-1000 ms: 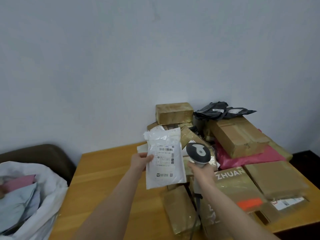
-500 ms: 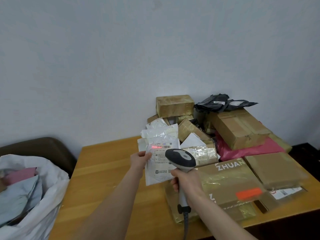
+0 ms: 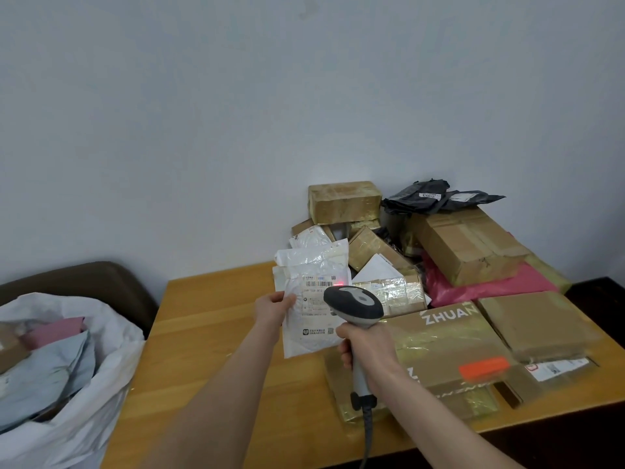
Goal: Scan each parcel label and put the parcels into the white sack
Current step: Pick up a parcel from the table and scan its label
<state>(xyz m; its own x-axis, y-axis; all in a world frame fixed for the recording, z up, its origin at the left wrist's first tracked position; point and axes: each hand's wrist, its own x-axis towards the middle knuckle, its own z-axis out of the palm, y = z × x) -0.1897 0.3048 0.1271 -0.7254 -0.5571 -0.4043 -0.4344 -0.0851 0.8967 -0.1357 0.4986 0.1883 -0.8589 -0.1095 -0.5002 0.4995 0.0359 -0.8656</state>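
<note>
the white poly mailer [image 3: 306, 340] is up in the air over the table [image 3: 209, 333], just in front of the parcel pile, label [image 3: 318, 296] facing the person. it looks like a thin, soft bag, probably light and floppy, and the plastic is likely a bit slick. the top end is crumpled and looks to fold over on itself, so it won't hold flat unsupported. pinching a side edge seems the sensible hold: it keeps the barcode uncovered.

that's how it's held. the left hand [image 3: 270, 308] pinches the mailer's left edge, thumb on the front, the other fingers behind and out of sight. the long axis runs roughly top to bottom, tilted slightly, barcode near the top.

the right hand [image 3: 368, 350] is wrapped round the handle of a grey scanner [image 3: 355, 304], whose head points at the label and covers its right part. a red spot [image 3: 338, 283] sits just right of the barcode, so the aim may need a nudge left.

the white sack [image 3: 84, 418] gapes open well off to the left with parcels already in it. lots of brown boxes [image 3: 466, 245], a pink mailer [image 3: 487, 286] and black bags [image 3: 436, 199] remain on the table.
</note>
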